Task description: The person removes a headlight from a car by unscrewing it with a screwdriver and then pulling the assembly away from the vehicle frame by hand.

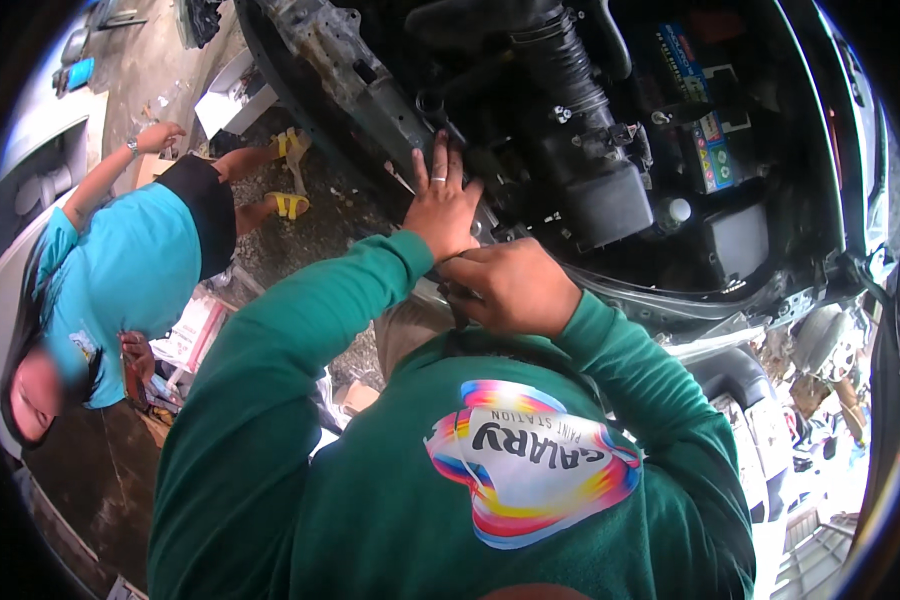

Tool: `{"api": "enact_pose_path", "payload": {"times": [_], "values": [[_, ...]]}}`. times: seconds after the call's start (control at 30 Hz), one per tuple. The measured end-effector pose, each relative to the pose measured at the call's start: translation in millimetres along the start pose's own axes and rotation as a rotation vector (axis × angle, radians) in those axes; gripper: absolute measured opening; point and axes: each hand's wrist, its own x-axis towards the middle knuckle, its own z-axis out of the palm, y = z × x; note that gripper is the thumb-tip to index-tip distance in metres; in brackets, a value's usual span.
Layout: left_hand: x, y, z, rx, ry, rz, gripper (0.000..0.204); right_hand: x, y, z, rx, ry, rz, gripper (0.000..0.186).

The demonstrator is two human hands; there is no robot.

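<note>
Your left hand [442, 208] lies flat, fingers extended, on the front frame [395, 115] along the engine bay [530, 160]; your right hand [522, 285] curls beside it — whether it grips anything, you cannot tell.

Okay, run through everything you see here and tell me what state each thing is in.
Left hand: fingers extended, over the edge of the engine bay
Right hand: fingers curled; anything held is hidden
Engine bay: uncovered
Ribbed hose: fitted, bent
White cap: seems closed
Green sleeves: down to the wrists
Yellow sandals: worn by a co-worker
White box: looks open
</note>
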Motion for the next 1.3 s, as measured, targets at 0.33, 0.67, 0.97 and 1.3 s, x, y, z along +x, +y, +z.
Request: {"api": "enact_pose_path", "payload": {"times": [0.33, 0.67, 0.97, 1.3], "values": [[2.2, 1.1, -5.0, 0.039, -0.066, 0.004, 0.100, -51.8, 3.4, 3.3, 0.134, 0.026, -0.010, 0.042], [3.2, -12.9, 35.0, 0.185, 0.037, 0.002, 0.066, 16.8, -3.5, 0.6, -0.154, -0.049, 0.048, 0.026], [1.9, -13.3, 30.6, 0.153, 0.021, 0.029, 0.046, 18.8, 9.4, 1.8, -0.117, -0.152, -0.123, 0.021], [6.7, -18.3, 31.2, 0.116, -0.052, 0.037, 0.049, 42.5, -4.9, 14.2, -0.152, -0.232, -0.074, 0.018]]}}
